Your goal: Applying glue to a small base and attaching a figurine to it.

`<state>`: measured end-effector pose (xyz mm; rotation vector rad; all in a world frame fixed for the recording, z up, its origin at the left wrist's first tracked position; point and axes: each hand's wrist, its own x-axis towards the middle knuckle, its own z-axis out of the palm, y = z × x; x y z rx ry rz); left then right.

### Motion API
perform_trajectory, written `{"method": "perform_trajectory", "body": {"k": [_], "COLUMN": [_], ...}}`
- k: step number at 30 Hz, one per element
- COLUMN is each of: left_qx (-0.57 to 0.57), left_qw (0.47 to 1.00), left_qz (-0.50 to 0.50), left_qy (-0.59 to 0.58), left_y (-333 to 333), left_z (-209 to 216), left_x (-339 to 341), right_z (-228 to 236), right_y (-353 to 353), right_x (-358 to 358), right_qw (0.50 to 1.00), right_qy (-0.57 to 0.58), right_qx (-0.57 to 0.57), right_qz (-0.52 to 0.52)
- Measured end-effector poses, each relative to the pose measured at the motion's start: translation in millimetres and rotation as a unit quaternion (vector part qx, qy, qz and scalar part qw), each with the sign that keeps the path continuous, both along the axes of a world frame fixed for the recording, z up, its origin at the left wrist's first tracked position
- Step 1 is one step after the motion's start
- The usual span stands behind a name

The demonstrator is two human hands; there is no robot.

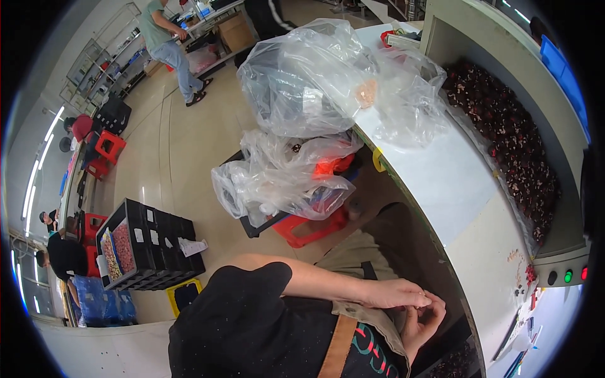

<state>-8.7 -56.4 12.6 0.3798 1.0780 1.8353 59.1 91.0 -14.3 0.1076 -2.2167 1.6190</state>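
Workshop, white worktable (441, 183) curving down the right of the frame | clear plastic bags (315, 82) heaped top centre, dark red pieces (517, 145) in the tray at right | left hand (394, 293) and right hand (423, 322) meet at lower centre, below the table edge, fingertips pinched together; whatever they pinch is too small to tell | black crates (154, 249) on floor, lower left.

Clear plastic bags (302, 82), one showing an orange patch. White worktable (441, 176). Dark red-brown small pieces (510, 138) in the grey tray. Red stool (309, 228). Black crates (157, 252) (pink contents). Black shirt (252, 327), tan strap (337, 346). Green and red indicator lights (568, 276).
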Motion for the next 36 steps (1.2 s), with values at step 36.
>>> {"method": "perform_trajectory", "body": {"k": [36], "left_qx": [-0.076], "left_qw": [0.993], "left_qz": [-0.011], "left_qy": [-0.089], "left_y": [28], "left_z": [-2], "left_x": [-3], "right_z": [8], "right_y": [29], "right_x": [3], "right_qw": [0.998], "right_qy": [0.059], "right_qx": [-0.003], "right_qz": [-0.035]}}
